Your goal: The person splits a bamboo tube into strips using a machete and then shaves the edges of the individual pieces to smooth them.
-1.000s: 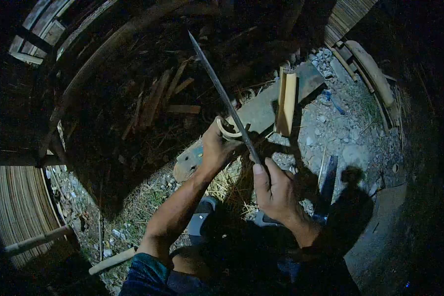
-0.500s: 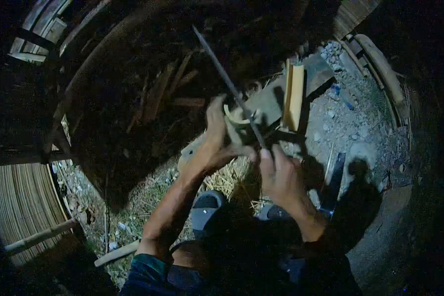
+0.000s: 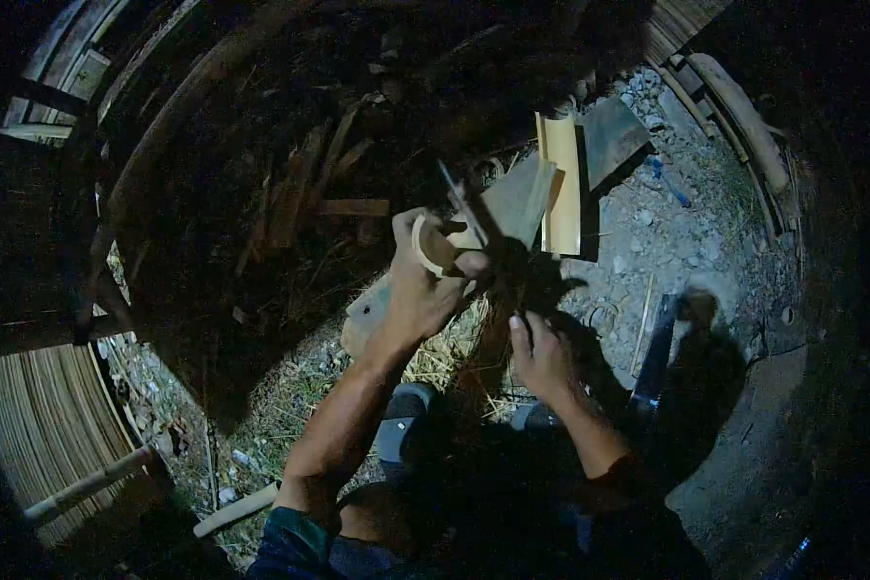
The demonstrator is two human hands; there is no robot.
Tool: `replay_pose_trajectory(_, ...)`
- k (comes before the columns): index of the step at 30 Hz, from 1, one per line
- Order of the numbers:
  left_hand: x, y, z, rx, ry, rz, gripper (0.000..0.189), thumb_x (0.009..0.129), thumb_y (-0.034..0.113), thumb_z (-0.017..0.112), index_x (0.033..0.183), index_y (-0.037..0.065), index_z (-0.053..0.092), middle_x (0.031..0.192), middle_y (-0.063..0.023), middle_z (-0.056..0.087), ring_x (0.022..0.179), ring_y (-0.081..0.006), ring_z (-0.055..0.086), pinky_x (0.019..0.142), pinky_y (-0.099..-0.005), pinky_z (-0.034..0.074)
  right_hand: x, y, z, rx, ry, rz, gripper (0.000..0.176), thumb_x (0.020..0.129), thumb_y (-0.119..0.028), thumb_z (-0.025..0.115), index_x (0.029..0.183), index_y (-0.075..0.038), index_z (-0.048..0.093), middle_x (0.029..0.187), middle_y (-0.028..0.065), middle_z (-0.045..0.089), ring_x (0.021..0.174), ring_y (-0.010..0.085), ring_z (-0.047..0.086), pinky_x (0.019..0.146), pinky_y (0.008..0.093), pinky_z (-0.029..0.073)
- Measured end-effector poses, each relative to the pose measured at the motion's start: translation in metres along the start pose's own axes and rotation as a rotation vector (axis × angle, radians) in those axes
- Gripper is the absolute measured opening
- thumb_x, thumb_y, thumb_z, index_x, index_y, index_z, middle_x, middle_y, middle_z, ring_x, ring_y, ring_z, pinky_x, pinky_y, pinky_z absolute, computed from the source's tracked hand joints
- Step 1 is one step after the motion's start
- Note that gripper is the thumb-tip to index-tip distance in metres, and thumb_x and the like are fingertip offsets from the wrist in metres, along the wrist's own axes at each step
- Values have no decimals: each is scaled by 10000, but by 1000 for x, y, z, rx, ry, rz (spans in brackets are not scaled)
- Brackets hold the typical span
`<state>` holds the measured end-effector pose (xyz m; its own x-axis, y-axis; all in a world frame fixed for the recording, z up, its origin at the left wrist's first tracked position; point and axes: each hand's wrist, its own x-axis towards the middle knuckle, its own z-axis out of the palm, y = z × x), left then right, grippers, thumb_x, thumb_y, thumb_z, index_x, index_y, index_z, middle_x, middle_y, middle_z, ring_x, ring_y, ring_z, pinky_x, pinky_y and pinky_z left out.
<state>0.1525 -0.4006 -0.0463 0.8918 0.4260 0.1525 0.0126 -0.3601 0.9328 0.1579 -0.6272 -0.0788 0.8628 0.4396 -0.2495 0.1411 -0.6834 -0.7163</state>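
My left hand [image 3: 423,290] grips a half-round piece of split bamboo [image 3: 427,247], its curved cut end turned up toward me. Its fingers wrap the outside of the curve. Lower and to the right, my right hand [image 3: 543,360] is closed around the handle end of a long knife [image 3: 467,208], whose blade points up and away past the bamboo. Part of the blade and handle is lost in shadow. Beneath both hands runs a wooden plank [image 3: 362,314]. Another split bamboo length [image 3: 563,184], pale inside, lies across the plank beyond the knife.
A dark saw-like blade [image 3: 655,353] lies on the gravel at right. Straw shavings [image 3: 440,358] cover the ground by my sandals [image 3: 403,425]. A bundle of thin strips [image 3: 48,416] is at left, a bamboo pole [image 3: 237,509] near my left elbow, and logs [image 3: 744,126] at upper right.
The knife has swung round and its blade looks shorter from here. My left hand has turned the bamboo piece, and my right hand has drawn slightly down, away from the left.
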Motion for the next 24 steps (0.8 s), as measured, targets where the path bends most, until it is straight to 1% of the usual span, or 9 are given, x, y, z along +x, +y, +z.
replay_pose_trajectory(5,-7,8,-4,34,-77,1,737,714,164,882,1243,0,395,1142,-188,391,1039,-310,501,883,-364,442,-6,-34,-43,211,-25,66,456,1004,-358,531,1177,63,566,808,180,642,721,278,631,695,390,499)
replay_pose_trajectory(8,0,16,-14,173,-264,259,614,631,-67,744,1183,28,494,1062,-151,563,986,-338,598,904,-341,459,-13,-57,-66,524,-86,69,384,1008,-318,514,1162,31,562,672,102,584,612,198,597,569,356,455)
replay_pose_trajectory(13,-2,15,-7,54,-210,267,406,714,-67,675,1100,20,583,1019,-135,635,966,-253,629,870,-304,475,-25,-90,-72,284,27,-76,277,1010,-238,498,1069,21,576,646,135,584,569,299,616,535,403,463)
replay_pose_trajectory(15,-4,24,-5,-80,-195,52,328,764,-25,742,1052,1,588,950,-181,632,895,-353,632,795,-390,502,-21,-104,-78,245,-4,-221,261,1001,-219,518,1042,31,578,661,153,595,554,345,606,526,422,461)
replay_pose_trajectory(17,-8,21,-7,16,-180,123,318,763,-41,733,1045,4,593,939,-180,631,888,-346,637,790,-381,502,-21,-115,-85,192,-31,-217,260,996,-215,533,1026,38,579,665,168,593,561,366,611,522,425,458)
replay_pose_trajectory(19,-11,17,-7,-89,-233,-47,333,782,-34,630,1106,40,615,1029,-25,646,964,-118,571,867,-281,475,-22,-115,-84,247,-45,-197,268,996,-217,537,1027,45,585,666,179,595,564,367,615,519,429,455)
replay_pose_trajectory(20,-9,17,-7,-91,-236,-45,333,782,-34,630,1106,40,615,1029,-25,646,964,-118,571,867,-281,475,-23,-112,-82,246,-41,-194,268,996,-217,537,1027,45,585,666,179,595,564,367,615,519,429,455)
replay_pose_trajectory(22,-5,20,-5,7,-168,253,346,746,-49,741,1057,2,597,953,-180,632,887,-342,642,789,-366,500,-25,-105,-78,133,31,-221,294,993,-223,547,1060,60,592,677,192,607,563,365,614,520,437,457)
replay_pose_trajectory(24,-6,22,-5,-6,-174,179,356,741,-46,745,1061,1,598,956,-181,633,891,-343,643,792,-363,500,-25,-109,-82,151,30,-183,321,993,-234,547,1077,73,592,691,206,614,575,374,619,532,447,462)
